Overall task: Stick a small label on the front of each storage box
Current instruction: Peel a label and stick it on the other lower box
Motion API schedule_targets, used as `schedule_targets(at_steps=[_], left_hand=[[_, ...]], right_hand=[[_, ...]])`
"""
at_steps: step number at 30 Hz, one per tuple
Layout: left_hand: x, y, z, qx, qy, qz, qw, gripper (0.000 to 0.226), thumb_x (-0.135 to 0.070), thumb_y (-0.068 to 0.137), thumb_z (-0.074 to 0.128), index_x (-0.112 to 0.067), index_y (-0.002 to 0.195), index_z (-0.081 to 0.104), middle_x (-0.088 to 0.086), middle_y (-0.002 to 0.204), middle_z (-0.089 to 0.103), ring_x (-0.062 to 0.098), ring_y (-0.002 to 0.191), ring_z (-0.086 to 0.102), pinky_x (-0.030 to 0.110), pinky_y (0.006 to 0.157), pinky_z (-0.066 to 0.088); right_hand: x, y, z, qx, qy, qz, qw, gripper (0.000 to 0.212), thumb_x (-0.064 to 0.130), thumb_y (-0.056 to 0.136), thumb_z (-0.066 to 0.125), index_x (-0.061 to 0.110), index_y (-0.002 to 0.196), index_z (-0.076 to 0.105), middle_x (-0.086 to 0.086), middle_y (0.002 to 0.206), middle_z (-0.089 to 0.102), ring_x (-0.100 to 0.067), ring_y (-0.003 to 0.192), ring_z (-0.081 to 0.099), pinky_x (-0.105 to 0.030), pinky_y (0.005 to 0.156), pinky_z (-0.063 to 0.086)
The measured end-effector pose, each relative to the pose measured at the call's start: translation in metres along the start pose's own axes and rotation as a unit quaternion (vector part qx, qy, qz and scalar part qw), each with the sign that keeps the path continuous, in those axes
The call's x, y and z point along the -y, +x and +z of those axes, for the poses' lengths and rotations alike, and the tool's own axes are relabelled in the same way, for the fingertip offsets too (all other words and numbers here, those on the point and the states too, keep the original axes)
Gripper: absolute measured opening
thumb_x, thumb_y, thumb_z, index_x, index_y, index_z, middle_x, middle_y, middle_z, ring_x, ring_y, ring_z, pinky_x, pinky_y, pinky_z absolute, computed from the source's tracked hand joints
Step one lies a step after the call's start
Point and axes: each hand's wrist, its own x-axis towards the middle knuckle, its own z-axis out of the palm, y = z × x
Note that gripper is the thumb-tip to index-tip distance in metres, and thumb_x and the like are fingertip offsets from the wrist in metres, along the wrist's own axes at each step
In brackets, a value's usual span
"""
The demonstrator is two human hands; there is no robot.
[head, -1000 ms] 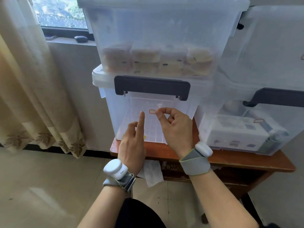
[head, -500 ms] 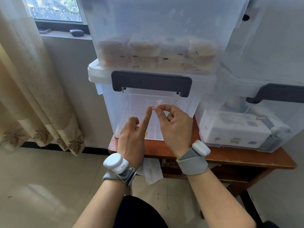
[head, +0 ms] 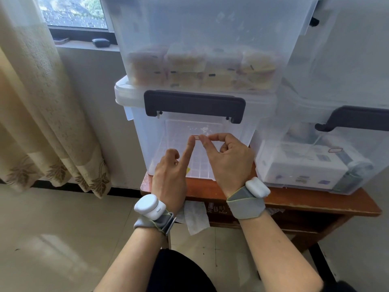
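A small red-edged label (head: 197,137) lies against the front of the lower left clear storage box (head: 147,144), below its dark handle (head: 194,105). My right hand (head: 227,159) pinches the label's right end between thumb and forefinger. My left hand (head: 172,171) has its forefinger stretched out, the tip touching the label's left end; the other fingers are curled. A second clear box (head: 200,39) with tan packets is stacked on top. To the right, another lower box (head: 315,165) bears a red-edged label (head: 335,150) on its front.
The boxes stand on a brown wooden table (head: 294,202) with a paper sheet (head: 196,218) hanging under its edge. A beige curtain (head: 42,102) hangs at the left by a window sill. Pale floor tiles (head: 63,239) lie below.
My left forefinger has moved up and right until it touches the label's left end. My right hand has kept its pinch on the label against the box front.
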Motion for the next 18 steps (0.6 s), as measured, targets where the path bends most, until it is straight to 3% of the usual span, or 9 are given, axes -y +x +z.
schedule_targets(at_steps=[4,7,10,11,13,15,18], left_hand=[[0.000,0.000,0.000,-0.014,-0.001,0.000,1.000,0.094,0.021,0.067,0.063,-0.025,0.145,0.039,0.017,0.091,0.054,0.027,0.063,0.054,0.035,0.047,0.047],[-0.005,-0.003,-0.006,-0.037,-0.068,-0.033,0.996,0.081,0.013,0.081,0.058,-0.029,0.146,0.033,0.013,0.097,0.059,0.024,0.062,0.058,0.033,0.048,0.051],[-0.017,-0.015,-0.022,-0.054,-0.220,-0.142,0.964,0.059,-0.007,0.089,0.063,-0.023,0.142,0.042,-0.002,0.097,0.066,0.008,0.071,0.067,0.010,0.066,0.048],[-0.023,-0.020,-0.027,-0.037,-0.290,-0.201,0.935,0.056,-0.010,0.086,0.067,-0.023,0.137,0.047,-0.004,0.094,0.069,0.007,0.075,0.068,0.011,0.070,0.049],[-0.033,-0.029,-0.036,-0.001,-0.439,-0.312,0.843,0.047,-0.009,0.081,0.074,-0.020,0.123,0.057,0.003,0.088,0.074,0.013,0.079,0.071,0.024,0.074,0.055],[-0.044,-0.041,-0.043,0.028,-0.529,-0.384,0.756,0.038,-0.007,0.075,0.077,-0.012,0.110,0.063,0.009,0.085,0.076,0.017,0.073,0.069,0.027,0.067,0.055],[-0.052,-0.060,-0.049,0.077,-0.576,-0.425,0.694,0.028,-0.008,0.071,0.079,-0.004,0.097,0.068,0.011,0.081,0.075,0.016,0.061,0.057,0.025,0.058,0.050]], right_hand=[[0.000,-0.001,-0.004,0.003,-0.005,-0.013,1.000,0.023,0.041,0.088,0.072,0.019,0.095,0.076,0.020,0.050,0.038,0.000,0.041,0.039,-0.004,0.051,0.029],[-0.006,-0.005,-0.015,0.001,0.006,-0.014,1.000,0.015,0.030,0.091,0.071,0.017,0.097,0.074,0.018,0.047,0.033,-0.003,0.041,0.037,-0.006,0.050,0.033],[-0.013,-0.017,-0.035,0.020,0.028,0.015,0.999,0.012,0.031,0.090,0.071,0.021,0.096,0.072,0.013,0.047,0.032,-0.009,0.046,0.040,-0.007,0.051,0.035],[-0.015,-0.022,-0.043,0.037,0.048,0.036,0.998,0.013,0.033,0.090,0.071,0.022,0.096,0.072,0.012,0.047,0.032,-0.009,0.048,0.041,-0.008,0.051,0.036],[-0.020,-0.032,-0.058,0.087,0.108,0.091,0.986,0.013,0.035,0.090,0.070,0.024,0.094,0.072,0.009,0.047,0.035,-0.007,0.049,0.038,-0.012,0.052,0.037],[-0.027,-0.047,-0.073,0.138,0.144,0.125,0.972,0.010,0.034,0.091,0.068,0.026,0.091,0.073,0.006,0.053,0.044,-0.006,0.053,0.041,-0.013,0.053,0.038],[-0.037,-0.069,-0.094,0.206,0.132,0.144,0.959,0.010,0.028,0.093,0.067,0.028,0.092,0.077,0.010,0.077,0.066,-0.006,0.068,0.058,-0.013,0.064,0.045]])
